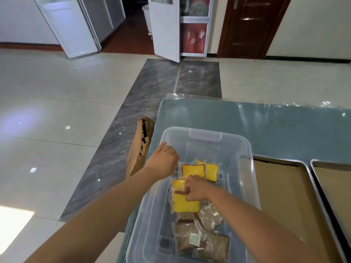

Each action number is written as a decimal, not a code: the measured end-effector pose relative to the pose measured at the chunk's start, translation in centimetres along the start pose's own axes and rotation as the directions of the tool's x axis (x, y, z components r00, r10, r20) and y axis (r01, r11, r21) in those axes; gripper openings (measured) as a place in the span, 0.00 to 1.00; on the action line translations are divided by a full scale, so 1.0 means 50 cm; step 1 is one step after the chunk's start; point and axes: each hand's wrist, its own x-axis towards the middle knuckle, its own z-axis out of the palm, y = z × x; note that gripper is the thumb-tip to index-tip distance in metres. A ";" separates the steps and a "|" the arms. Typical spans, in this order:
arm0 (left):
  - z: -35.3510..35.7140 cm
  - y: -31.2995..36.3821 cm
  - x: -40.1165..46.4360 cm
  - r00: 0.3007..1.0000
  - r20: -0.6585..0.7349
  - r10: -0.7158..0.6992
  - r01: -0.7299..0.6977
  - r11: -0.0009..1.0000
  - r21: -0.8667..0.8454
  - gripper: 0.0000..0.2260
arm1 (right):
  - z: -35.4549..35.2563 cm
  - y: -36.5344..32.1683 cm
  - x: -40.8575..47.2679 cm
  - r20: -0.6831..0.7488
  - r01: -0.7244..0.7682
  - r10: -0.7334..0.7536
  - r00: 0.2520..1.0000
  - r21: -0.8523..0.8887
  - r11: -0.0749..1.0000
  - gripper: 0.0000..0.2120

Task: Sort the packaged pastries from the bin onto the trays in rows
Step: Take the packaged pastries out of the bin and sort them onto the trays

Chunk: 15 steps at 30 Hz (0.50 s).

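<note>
A clear plastic bin (245, 149) stands on the blue-grey table. Inside lie several yellow packaged pastries (191, 170) toward the far end and several brown packaged pastries (209, 217) toward the near end. My left hand (163, 160) hovers over the bin's left wall with fingers curled and the thumb sticking out, holding nothing I can see. Inside the bin, my right hand (195, 188) pinches a yellow packaged pastry (185, 205) at its top edge. Two metal trays lined with brown paper, the left tray (281, 186) and the right tray (334, 179), sit right of the bin.
The table (266, 126) is covered with clear plastic film. A brown cardboard piece (140, 147) leans against its left edge. Tiled floor spreads to the left, with white doors and a dark wooden door at the back.
</note>
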 end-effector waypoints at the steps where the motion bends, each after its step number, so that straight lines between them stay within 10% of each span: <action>1: 0.001 -0.001 0.001 1.000 -0.017 -0.006 0.006 1.000 -0.024 0.13 | -0.005 0.006 0.006 -0.011 -0.004 0.004 1.000 -0.015 1.000 0.17; 15: 0.006 0.002 0.002 0.998 0.057 -0.019 0.012 0.992 0.122 0.13 | 0.019 0.013 0.026 0.034 -0.155 0.154 0.987 0.025 0.988 0.42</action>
